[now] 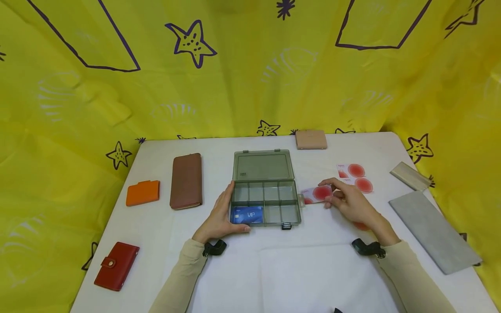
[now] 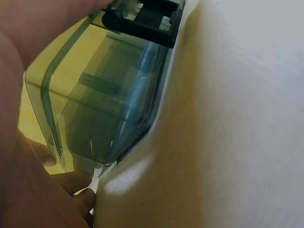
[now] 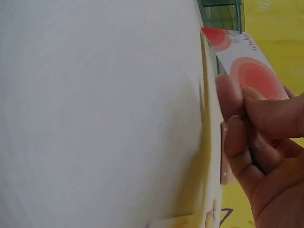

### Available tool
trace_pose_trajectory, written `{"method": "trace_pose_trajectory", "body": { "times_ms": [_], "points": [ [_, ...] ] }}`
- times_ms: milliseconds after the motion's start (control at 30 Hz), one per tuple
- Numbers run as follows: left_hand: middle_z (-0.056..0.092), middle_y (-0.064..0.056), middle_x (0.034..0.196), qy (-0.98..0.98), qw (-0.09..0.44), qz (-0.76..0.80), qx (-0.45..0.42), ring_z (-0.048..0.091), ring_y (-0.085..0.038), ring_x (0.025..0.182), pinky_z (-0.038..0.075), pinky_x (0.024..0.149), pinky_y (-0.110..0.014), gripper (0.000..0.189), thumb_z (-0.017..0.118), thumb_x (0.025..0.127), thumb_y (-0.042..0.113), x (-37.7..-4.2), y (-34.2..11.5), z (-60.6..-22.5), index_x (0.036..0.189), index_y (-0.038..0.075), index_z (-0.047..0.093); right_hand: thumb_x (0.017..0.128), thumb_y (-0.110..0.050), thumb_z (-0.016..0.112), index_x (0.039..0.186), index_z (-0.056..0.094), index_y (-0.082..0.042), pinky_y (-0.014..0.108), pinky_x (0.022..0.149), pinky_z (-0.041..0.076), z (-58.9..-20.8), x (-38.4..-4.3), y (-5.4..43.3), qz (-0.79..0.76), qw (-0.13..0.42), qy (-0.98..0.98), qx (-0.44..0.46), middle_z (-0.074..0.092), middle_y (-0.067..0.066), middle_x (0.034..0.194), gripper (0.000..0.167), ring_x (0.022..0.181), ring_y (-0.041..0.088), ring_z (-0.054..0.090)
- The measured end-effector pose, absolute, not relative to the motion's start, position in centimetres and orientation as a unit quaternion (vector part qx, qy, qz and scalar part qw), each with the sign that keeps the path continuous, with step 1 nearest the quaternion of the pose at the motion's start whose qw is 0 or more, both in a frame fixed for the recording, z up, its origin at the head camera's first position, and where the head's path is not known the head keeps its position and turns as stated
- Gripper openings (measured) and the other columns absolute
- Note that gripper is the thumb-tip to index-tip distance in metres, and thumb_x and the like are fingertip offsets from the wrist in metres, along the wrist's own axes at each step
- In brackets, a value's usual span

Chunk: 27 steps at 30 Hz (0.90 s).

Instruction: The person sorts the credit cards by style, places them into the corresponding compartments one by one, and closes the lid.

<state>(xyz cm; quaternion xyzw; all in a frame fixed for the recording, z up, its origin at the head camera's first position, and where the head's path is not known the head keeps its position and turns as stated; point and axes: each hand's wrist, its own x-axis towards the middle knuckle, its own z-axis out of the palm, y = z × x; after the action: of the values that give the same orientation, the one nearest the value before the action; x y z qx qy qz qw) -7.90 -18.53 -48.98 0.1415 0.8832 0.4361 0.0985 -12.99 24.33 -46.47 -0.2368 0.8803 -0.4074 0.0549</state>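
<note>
A clear grey-green divided plastic box (image 1: 289,213) lies with its lid (image 1: 263,167) folded back. A blue VIP card (image 1: 248,215) fills its front left compartment. My left hand (image 1: 221,219) holds the box's front left corner, fingers along the left side and thumb along the front edge; the box wall (image 2: 95,99) shows between thumb and fingers in the left wrist view. Between thumb and fingers, my right hand (image 1: 350,206) pinches a white card with red circles (image 3: 251,71). That card's far end is right at the side latch (image 1: 301,200) on the box's right.
Similar red-and-white cards (image 1: 364,185) lie beyond my right hand, with another partly under it. On the left are a brown wallet (image 1: 186,180), an orange holder (image 1: 142,193) and a red wallet (image 1: 116,266). Grey wallets (image 1: 434,232) lie right; a beige wallet (image 1: 311,139) sits at the back.
</note>
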Motion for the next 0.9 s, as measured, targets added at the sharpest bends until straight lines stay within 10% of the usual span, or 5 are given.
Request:
{"method": "trace_pose_trajectory", "body": {
  "times_ms": [500, 900],
  "points": [
    [0.007, -0.015, 0.179, 0.885, 0.104, 0.431, 0.14, 0.007, -0.043, 0.164, 0.013, 0.127, -0.072, 0.145, 0.099, 0.071, 0.038, -7.9, -18.5, -48.8, 0.173, 0.02, -0.003, 0.089, 0.015, 0.075, 0.149, 0.051, 0.011, 0.02, 0.08, 0.062, -45.1, -12.9, 25.0, -0.601, 0.083, 0.767, -0.211, 0.073, 0.005, 0.09, 0.065, 0.078, 0.015, 0.074],
    [0.006, -0.016, 0.179, 0.884, 0.103, 0.432, 0.142, 0.007, -0.043, 0.164, 0.012, 0.127, -0.073, 0.145, 0.099, 0.071, 0.038, -7.9, -18.5, -49.0, 0.173, 0.02, -0.003, 0.079, 0.004, 0.091, 0.137, 0.067, -0.001, 0.02, 0.075, 0.059, -46.7, -11.4, 21.7, -0.562, 0.114, 0.778, -0.256, 0.07, 0.009, 0.101, 0.063, 0.084, 0.017, 0.065]
  ]
}}
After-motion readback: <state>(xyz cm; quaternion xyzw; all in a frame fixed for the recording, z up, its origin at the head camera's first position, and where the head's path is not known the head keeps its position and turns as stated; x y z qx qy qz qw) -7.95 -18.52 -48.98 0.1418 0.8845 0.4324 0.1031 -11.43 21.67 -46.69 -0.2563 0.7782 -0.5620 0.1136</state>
